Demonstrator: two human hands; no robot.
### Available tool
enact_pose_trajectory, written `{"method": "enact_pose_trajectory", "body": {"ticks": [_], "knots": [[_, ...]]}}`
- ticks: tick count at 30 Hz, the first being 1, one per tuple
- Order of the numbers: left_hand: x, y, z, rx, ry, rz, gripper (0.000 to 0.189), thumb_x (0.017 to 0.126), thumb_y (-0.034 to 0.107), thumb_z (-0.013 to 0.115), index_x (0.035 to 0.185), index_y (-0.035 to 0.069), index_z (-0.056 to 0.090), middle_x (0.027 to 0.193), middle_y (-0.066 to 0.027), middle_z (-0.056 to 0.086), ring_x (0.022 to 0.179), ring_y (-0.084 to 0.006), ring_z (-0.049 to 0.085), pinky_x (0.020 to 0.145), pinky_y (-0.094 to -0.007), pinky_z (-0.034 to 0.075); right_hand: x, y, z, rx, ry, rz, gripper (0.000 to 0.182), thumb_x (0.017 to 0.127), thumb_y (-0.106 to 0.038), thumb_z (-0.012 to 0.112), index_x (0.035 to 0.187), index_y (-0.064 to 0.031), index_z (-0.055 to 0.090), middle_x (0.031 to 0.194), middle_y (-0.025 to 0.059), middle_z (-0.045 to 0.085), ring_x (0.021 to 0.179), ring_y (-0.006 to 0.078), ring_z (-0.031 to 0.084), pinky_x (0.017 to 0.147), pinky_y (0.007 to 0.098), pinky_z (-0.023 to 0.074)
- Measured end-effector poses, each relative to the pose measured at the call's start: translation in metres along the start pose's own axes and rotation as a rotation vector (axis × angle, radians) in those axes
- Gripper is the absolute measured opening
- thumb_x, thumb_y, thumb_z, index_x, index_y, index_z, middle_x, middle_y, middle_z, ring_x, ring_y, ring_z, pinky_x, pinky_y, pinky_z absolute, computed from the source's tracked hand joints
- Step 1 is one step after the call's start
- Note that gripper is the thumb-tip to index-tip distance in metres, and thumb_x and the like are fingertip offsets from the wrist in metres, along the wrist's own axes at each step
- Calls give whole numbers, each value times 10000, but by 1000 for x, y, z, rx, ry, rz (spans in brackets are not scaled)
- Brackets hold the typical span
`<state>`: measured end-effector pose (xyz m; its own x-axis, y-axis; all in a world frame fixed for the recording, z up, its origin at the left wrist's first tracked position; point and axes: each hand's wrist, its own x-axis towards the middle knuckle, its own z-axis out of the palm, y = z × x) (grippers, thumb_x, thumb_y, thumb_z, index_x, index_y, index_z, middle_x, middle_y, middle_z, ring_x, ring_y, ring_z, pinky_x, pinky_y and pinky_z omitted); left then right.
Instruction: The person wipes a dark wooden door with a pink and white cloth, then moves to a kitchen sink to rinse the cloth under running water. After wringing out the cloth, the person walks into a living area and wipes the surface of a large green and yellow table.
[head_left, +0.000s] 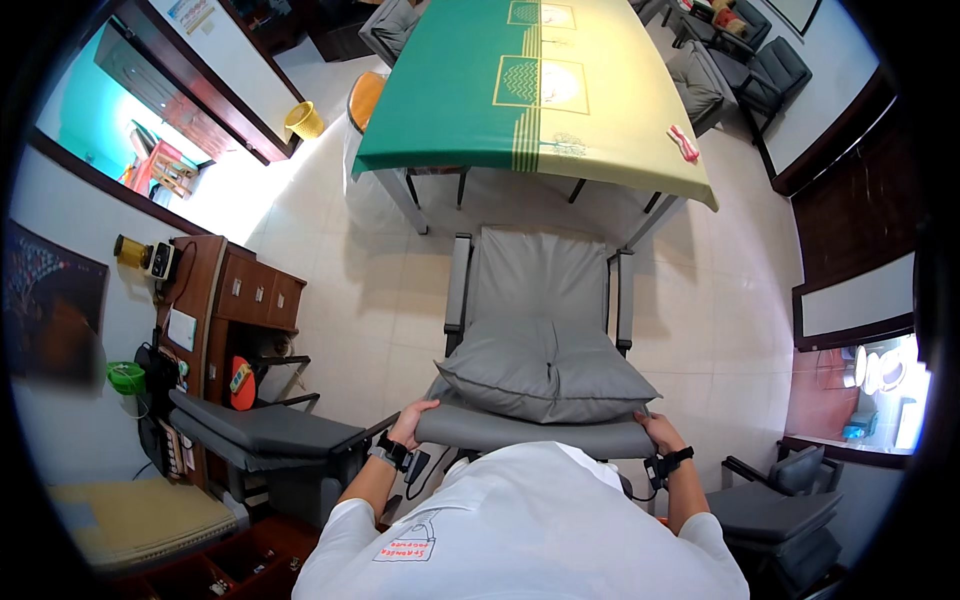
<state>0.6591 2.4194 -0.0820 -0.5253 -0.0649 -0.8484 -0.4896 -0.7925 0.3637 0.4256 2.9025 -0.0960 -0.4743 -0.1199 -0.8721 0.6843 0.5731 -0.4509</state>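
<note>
Directly before me stands a grey padded armchair, its seat towards the table and its back nearest my body. My left hand grips the left end of the chair's padded top edge. At the right end of the same edge, my right hand has hold of it, its fingers partly hidden behind the padding. A grey head cushion drapes over the upper backrest between both hands. Each wrist wears a black strap with a small device.
Beyond the chair is a table with a green and yellow cloth, bearing a small red-and-white item. Another grey chair and a wooden desk stand left. A grey chair is at lower right; a yellow wastebasket stands near the doorway.
</note>
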Motion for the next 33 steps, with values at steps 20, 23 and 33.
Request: {"method": "enact_pose_trajectory", "body": {"ticks": [20, 23, 33], "knots": [[22, 3, -31, -5, -46, -70, 258, 920, 229, 556, 1000, -10, 613, 908, -121, 681, 769, -218, 669, 733, -333, 550, 24, 7, 5, 8, -12, -17, 456, 941, -318, 599, 1162, 79, 551, 972, 138, 660, 788, 208, 645, 685, 353, 517], [23, 9, -32, -14, -67, -75, 260, 922, 232, 555, 994, -11, 614, 898, -117, 681, 765, -217, 668, 726, -332, 550, 27, 10, 10, 18, 3, -19, 482, 936, -335, 604, 1158, 90, 556, 971, 142, 661, 795, 211, 642, 699, 357, 514], [22, 12, -35, 58, -63, -73, 281, 899, 287, 597, 1010, 30, 622, 920, -84, 684, 791, -197, 661, 769, -334, 536, 29, 7, 16, 24, 0, -7, 431, 947, -312, 578, 1123, 82, 583, 962, 144, 671, 791, 214, 656, 700, 359, 522]]}}
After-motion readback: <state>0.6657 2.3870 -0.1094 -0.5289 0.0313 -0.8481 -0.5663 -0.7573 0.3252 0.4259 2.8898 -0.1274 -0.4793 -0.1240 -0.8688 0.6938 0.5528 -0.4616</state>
